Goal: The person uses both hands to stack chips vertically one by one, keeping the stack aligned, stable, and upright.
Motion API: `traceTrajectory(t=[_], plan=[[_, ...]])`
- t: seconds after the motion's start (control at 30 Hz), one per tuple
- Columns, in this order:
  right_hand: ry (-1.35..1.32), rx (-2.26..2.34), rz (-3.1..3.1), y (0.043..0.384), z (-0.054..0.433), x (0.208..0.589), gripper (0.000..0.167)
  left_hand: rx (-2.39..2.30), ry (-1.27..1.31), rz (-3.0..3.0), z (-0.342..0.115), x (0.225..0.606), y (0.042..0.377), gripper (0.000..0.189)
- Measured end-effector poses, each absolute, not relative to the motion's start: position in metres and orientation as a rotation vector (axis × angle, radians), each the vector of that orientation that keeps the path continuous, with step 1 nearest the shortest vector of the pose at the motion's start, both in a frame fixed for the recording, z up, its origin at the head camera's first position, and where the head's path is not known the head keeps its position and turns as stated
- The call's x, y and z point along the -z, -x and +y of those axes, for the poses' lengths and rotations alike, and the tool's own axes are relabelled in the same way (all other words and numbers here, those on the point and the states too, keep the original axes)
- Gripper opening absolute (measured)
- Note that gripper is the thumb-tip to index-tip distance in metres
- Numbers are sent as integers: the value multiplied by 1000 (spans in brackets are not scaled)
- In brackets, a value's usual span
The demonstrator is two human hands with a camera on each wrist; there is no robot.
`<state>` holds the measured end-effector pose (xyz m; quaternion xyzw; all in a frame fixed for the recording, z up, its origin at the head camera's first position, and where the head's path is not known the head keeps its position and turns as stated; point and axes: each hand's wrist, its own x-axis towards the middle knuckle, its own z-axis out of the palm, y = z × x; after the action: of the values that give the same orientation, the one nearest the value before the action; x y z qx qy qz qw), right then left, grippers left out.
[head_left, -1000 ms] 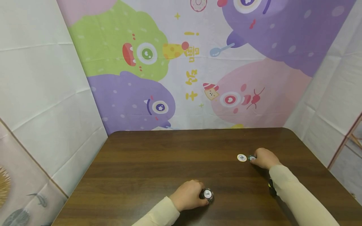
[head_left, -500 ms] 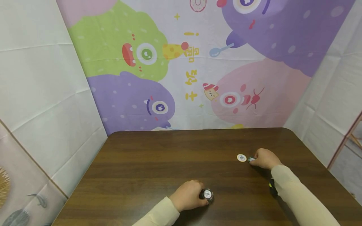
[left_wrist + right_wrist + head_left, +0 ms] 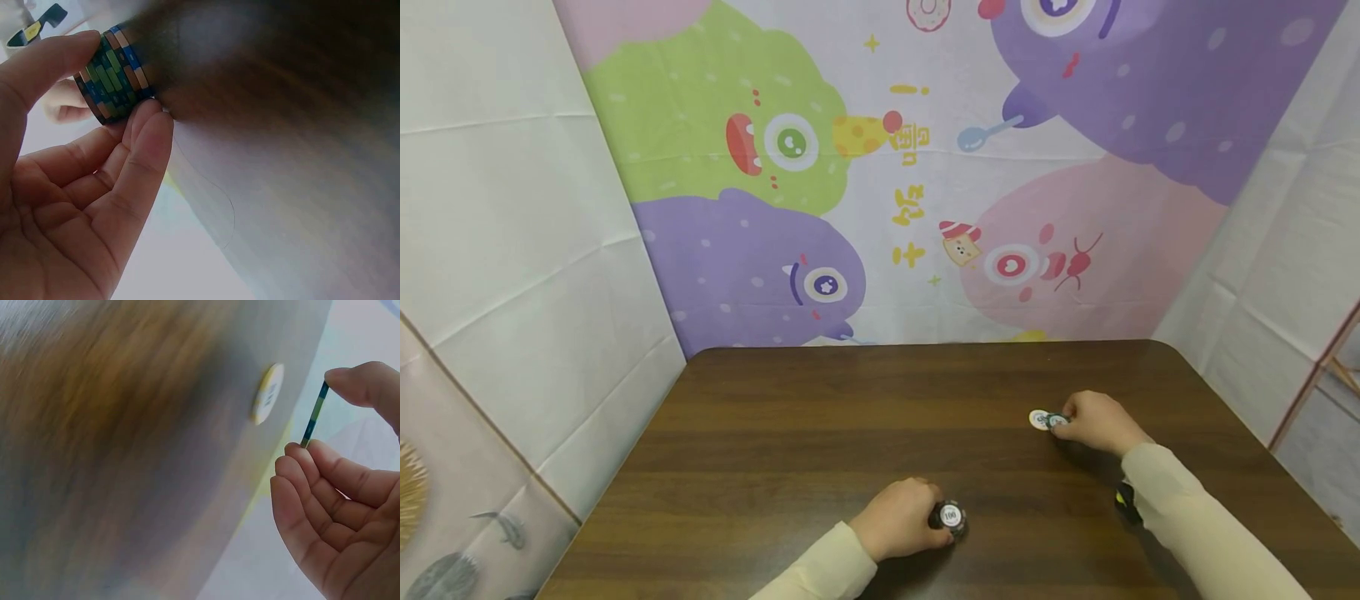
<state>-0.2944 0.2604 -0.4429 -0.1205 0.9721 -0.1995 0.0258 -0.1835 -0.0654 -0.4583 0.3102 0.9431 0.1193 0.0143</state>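
Observation:
A stack of poker chips (image 3: 115, 75), dark and green and blue at the edges with a "100" face on top, is gripped between thumb and fingers of my left hand (image 3: 901, 518) near the front of the table. Farther back on the right, my right hand (image 3: 1102, 423) pinches a single green poker chip (image 3: 315, 414) by its edges. In the right wrist view this chip is up off the table. A white and yellow poker chip (image 3: 269, 394) lies flat just left of it, and the green chip partly overlaps it in the head view.
The brown wooden table (image 3: 820, 417) reaches back to a cloth backdrop (image 3: 880, 292) with cartoon monsters. White cloth panels (image 3: 512, 208) stand at both sides. A dark band (image 3: 1126, 502) sits at the right wrist.
The green chip in my right hand has moved left, from beside the white and yellow chip to overlapping it in the head view. My left hand has stayed still with its stack.

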Motion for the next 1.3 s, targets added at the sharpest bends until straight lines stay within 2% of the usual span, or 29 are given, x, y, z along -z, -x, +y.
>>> traceTrajectory(t=[0.33, 0.67, 1.3], plan=[[555, 661, 3023, 275, 226, 423, 33, -374, -953, 2925, -66, 458, 183, 28], [717, 670, 3043, 257, 194, 413, 29, -360, -962, 2939, -66, 458, 183, 28], [1043, 686, 2853, 220, 144, 420, 29, -409, -944, 2913, -66, 458, 182, 26]])
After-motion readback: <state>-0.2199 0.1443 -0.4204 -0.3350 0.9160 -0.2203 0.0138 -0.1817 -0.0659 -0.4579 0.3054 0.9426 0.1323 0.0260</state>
